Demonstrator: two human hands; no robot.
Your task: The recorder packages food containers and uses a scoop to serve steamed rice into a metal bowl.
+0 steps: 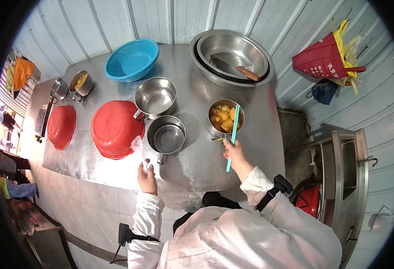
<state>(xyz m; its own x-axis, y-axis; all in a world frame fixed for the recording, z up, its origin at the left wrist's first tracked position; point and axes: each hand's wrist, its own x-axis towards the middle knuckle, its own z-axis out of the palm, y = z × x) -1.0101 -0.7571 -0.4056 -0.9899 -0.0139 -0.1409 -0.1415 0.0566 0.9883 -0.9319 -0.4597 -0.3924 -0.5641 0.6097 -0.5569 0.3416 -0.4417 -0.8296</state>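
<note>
Grasping slim chopsticks (235, 123) is the right hand (237, 157), left hand (147, 181) perhaps pinching filmy plastic (137, 144).

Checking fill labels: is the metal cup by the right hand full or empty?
Not empty: yellow chunks show inside the metal cup. How deep they go, cannot tell.

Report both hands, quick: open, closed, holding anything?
Left hand: fingers slightly bent; can't tell whether they pinch the clear plastic nearby.
Right hand: closed, holding the teal chopsticks.
</note>
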